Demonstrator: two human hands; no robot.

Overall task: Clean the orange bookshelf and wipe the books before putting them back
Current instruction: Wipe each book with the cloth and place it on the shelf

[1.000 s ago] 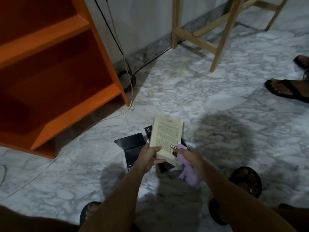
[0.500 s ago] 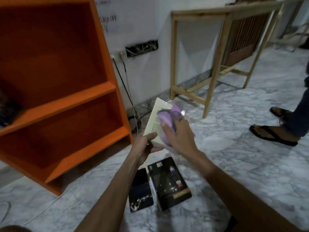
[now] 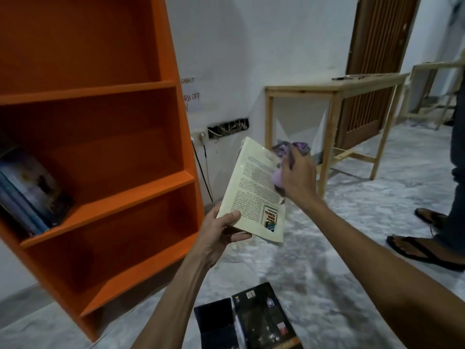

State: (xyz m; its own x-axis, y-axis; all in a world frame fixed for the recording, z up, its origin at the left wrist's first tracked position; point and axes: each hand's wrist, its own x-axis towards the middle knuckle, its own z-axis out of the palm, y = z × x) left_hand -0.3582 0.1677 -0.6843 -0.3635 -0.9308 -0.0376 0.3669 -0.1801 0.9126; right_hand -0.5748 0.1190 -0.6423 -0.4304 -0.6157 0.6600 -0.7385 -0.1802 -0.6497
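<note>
My left hand (image 3: 221, 235) grips the lower left corner of a cream paperback book (image 3: 254, 190), held up and tilted with its back cover facing me. My right hand (image 3: 298, 178) is closed on a purple cloth (image 3: 289, 152) and presses it against the book's upper right part. The orange bookshelf (image 3: 130, 192) stands at the left; a few blue books (image 3: 32, 195) lean on one of its middle shelves, the other shelves in view are bare. Two dark books (image 3: 254, 321) lie on the marble floor between my forearms.
A light wooden table (image 3: 337, 96) stands against the white wall at the right, before a brown door (image 3: 377, 59). Cables (image 3: 201, 159) hang from wall sockets beside the shelf. Another person's sandalled foot (image 3: 422, 248) and trouser leg are at the right edge.
I have lifted the cream book up from near the floor and my view has risen with it. The cloth hand has slid from the book's bottom to its upper right part.
</note>
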